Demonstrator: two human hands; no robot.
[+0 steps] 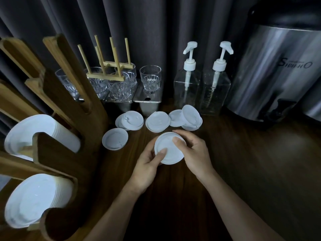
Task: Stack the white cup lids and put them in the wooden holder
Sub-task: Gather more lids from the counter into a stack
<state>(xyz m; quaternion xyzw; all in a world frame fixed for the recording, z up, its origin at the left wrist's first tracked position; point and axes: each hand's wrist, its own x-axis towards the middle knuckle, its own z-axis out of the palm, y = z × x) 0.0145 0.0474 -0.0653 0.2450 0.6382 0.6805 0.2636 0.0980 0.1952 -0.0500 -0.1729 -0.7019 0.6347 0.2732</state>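
Observation:
Both hands hold one white cup lid (pixel 169 150) above the dark wooden table. My left hand (pixel 147 164) grips its near-left rim, thumb on top. My right hand (pixel 192 152) grips its right rim, thumb pressed on the top face. Several loose white lids lie beyond: one upside down (pixel 115 139) at the left, a small pile (pixel 130 120), another pile (pixel 157 121) and a heap (pixel 188 117) at the right. The wooden holder (pixel 57 153) stands at the left, with stacked lids in an upper slot (pixel 52 129) and a lower slot (pixel 38 197).
Clear glasses (pixel 150 78) and a small wooden rack (pixel 106 73) stand on metal trays at the back. Two clear pump bottles (pixel 187 87) stand right of them. A large steel urn (pixel 274 73) fills the back right. A dark curtain hangs behind.

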